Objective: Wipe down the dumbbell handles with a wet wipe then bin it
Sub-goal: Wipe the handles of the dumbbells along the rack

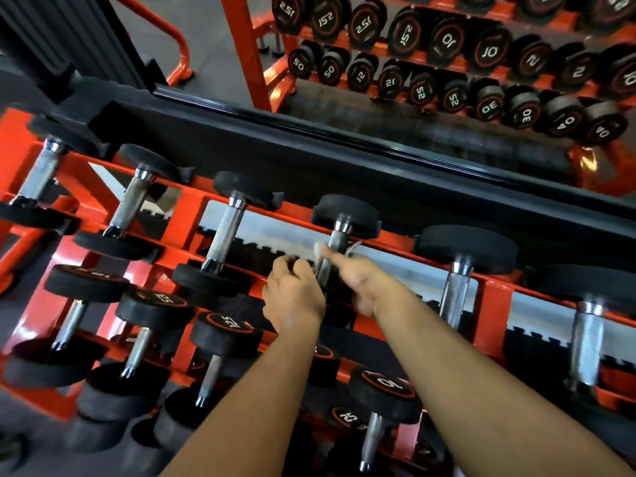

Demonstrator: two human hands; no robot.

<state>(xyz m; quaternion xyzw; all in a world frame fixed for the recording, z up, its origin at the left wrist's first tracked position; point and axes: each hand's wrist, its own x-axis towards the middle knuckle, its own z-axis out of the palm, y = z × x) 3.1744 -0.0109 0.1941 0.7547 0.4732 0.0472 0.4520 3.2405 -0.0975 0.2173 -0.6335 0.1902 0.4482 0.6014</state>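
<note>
- Two bare forearms enter from 6 o'clock, nearest the lens.
- Right hand: grip is wrapped around the dumbbell handle just right of centre, the wet wipe showing pale at the thumb.
- Left hand: fingers are curled beside the same handle; whether anything is held cannot be told.
- For a good wipe, the full knurled length should be covered with a twisting stroke.
- Orange rack: rows of dumbbells are cradled; no bin is seen.

Right hand grips wet wipe around dumbbell handle.
</note>
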